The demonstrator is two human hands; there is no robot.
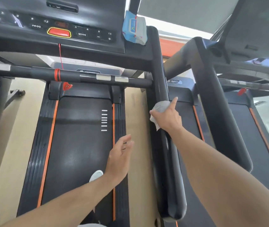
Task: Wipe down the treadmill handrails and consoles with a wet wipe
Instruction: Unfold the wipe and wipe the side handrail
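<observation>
My right hand point(167, 116) is wrapped over the right handrail point(159, 66) with the wet wipe point(160, 107) bunched under the palm; the thumb and most fingers curl round the wipe and the bar, while the index finger sticks out straight toward 1 o'clock. The wipe sits about halfway along that rail, a loose tail of it hanging toward 7 o'clock. My left hand point(120, 158) hangs free over the running belt point(74, 145), fingers relaxed and spread, holding nothing.

I judge the job to be in its early or middle part: this rail is under the wipe now, with a stretch above toward 12 o'clock and a stretch below toward 6 o'clock, and I cannot tell from its look which of them is already clean. The console point(53, 28) at 11 o'clock, with its red stop button point(59, 32), shows no wipe on it, and neither does the front crossbar point(74, 76). The neighbouring treadmill's handrail point(212, 95) at 2 o'clock looks untouched as well. The wipe packet point(134, 28) rests on the console's right corner at 12 o'clock, ready for a fresh sheet
</observation>
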